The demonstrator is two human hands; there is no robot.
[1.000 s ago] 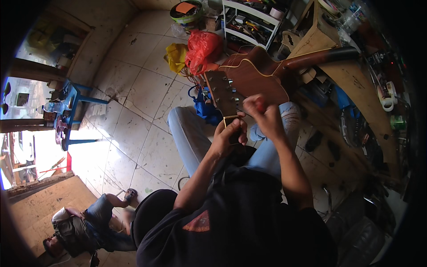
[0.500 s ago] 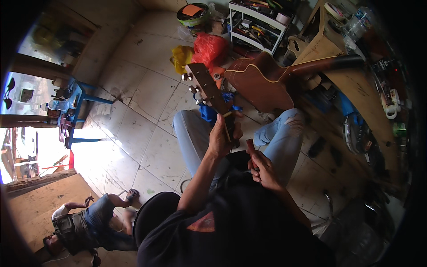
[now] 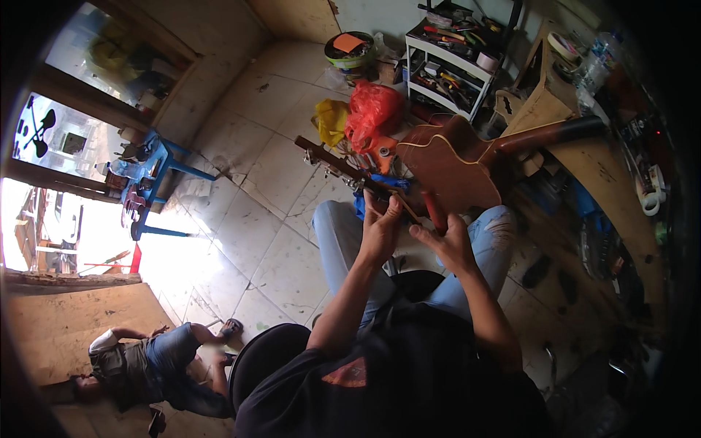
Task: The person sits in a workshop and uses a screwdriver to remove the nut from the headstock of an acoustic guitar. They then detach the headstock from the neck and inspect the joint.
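My left hand (image 3: 381, 232) is closed around a guitar neck (image 3: 372, 188). The neck's headstock (image 3: 321, 156), with metal tuning pegs along one side, points away to the upper left. My right hand (image 3: 454, 244) grips a red-handled tool (image 3: 436, 213) whose exact kind I cannot make out. That hand is close beside the left one, near the lower part of the neck, and whether the tool touches it I cannot tell. Just beyond both hands, a brown guitar body (image 3: 456, 160) rests on its side on the floor, its own dark neck (image 3: 548, 137) reaching right.
Red (image 3: 376, 109) and yellow plastic bags (image 3: 330, 120) lie beyond the headstock. Farther off stands a white tool rack (image 3: 449, 66). A wooden workbench (image 3: 606, 190) curves along the right. At left is a blue stool (image 3: 157, 171); another person (image 3: 157, 365) sits at the lower left.
The headstock has turned and tilted to the left. My right hand, with the red-handled tool, has come up beside my left hand. The whole view has shifted slightly.
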